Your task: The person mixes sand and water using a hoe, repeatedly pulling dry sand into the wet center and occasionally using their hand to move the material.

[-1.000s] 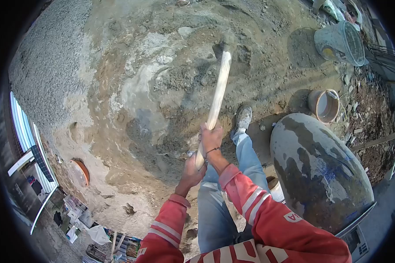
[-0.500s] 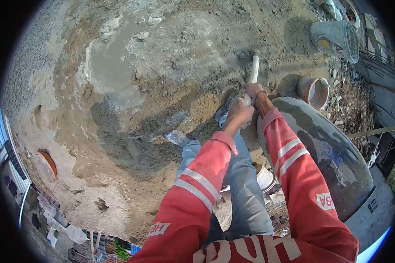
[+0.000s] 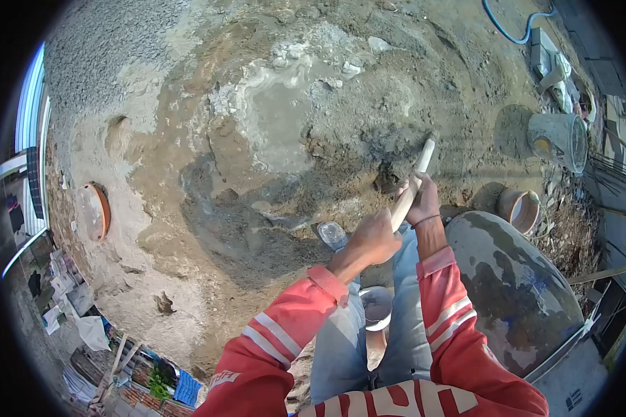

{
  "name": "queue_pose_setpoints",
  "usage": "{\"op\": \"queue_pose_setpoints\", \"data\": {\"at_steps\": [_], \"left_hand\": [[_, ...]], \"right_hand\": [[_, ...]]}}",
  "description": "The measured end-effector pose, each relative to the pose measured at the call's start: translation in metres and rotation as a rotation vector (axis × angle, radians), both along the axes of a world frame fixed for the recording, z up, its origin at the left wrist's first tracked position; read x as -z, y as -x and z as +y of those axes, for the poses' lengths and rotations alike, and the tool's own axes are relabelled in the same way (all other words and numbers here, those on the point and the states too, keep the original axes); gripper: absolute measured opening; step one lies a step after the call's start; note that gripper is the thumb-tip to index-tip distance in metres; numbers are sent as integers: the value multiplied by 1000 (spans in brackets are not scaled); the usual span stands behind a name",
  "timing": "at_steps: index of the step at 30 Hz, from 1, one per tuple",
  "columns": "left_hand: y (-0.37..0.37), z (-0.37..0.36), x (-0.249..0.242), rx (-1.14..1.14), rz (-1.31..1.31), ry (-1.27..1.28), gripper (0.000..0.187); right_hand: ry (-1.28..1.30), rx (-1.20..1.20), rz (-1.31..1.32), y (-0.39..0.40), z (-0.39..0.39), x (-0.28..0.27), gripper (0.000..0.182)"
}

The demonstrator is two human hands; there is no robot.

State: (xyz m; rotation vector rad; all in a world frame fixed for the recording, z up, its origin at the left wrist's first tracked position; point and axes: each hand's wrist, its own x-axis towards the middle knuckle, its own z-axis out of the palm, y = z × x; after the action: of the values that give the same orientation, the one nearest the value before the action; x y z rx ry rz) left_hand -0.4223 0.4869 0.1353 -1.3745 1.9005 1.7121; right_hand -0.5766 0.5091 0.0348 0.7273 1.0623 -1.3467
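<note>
Gripping the pale wooden handle (image 3: pixel 425 158) with both bare hands, the person holds it at a slant over churned, wet ground (image 3: pixel 355 146). The left hand (image 3: pixel 375 238) is closed around its lower part, fingers mostly turned out of sight, and covers the near end. Farther up, the right hand (image 3: pixel 425 201), a dark band at its wrist, wraps the shaft; some of its fingertips are hard to make out against the wood. The two hands sit close together, but whether they touch cannot be told. The handle's far end points away from the body beside dark, lumpy mud; whether a tool head is fixed there cannot be seen.

One muddy shoe (image 3: pixel 332 235) shows to the left of the handle; the other foot is hidden behind the hands. A grey puddle (image 3: pixel 279 115) lies beyond. Between the legs stands a pail (image 3: pixel 377 306), partly covered by them. To the right are a large, rounded, mottled grey object (image 3: pixel 511 292), its nature unclear, a small brownish bucket (image 3: pixel 519 210) and a cloudy clear bucket (image 3: pixel 556 141). A blue hose (image 3: pixel 513 36) is cut off at the top edge.
</note>
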Motion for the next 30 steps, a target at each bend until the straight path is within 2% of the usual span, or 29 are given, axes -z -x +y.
{"op": "queue_pose_setpoints", "data": {"at_steps": [1,2,4,6,7,8,9,11,12,16,18,20,23,25,27,29,30], "left_hand": [[-24,11,-17,-34,54,90,45],[-49,20,-33,-69,108,183,48],[-102,21,-53,-66,52,77,52],[-165,39,-16,7,29,334,56],[-201,49,21,29,8,360,58],[-224,50,52,52,-16,406,60],[-231,41,62,44,-14,453,60],[-239,51,73,16,-83,409,67],[-234,53,81,-22,-114,334,66],[-169,38,61,-107,-117,293,62],[-126,36,56,-251,79,185,59],[-80,38,51,-316,74,184,56],[-6,13,46,-426,76,117,55],[59,-23,54,-492,78,47,56],[130,-61,66,-619,52,95,52],[200,-126,62,-779,240,-94,48],[228,-159,57,-819,252,-231,43]], "right_hand": [[-15,108,-29,-12,-4,-12,18],[-11,113,-33,-28,-6,-21,19],[24,86,30,-72,-6,-23,12],[-161,-183,264,-130,-21,-15,12],[-210,-204,163,-155,-22,15,15],[-241,-239,194,-177,-29,22,16],[-194,-240,205,-186,-48,15,16],[-147,-273,334,-196,-55,-4,12],[-134,-283,299,-190,-58,-16,9],[-36,-344,414,-143,-74,-47,10],[-29,-405,484,-107,-81,-59,11],[-16,-464,547,-68,-95,-60,13],[31,-619,667,-2,-132,-30,16],[-91,-728,726,43,-172,-3,18],[-173,-772,741,98,-222,22,20],[-256,-1019,924,160,-274,37,14],[-260,-1055,918,190,-300,43,15]]}}
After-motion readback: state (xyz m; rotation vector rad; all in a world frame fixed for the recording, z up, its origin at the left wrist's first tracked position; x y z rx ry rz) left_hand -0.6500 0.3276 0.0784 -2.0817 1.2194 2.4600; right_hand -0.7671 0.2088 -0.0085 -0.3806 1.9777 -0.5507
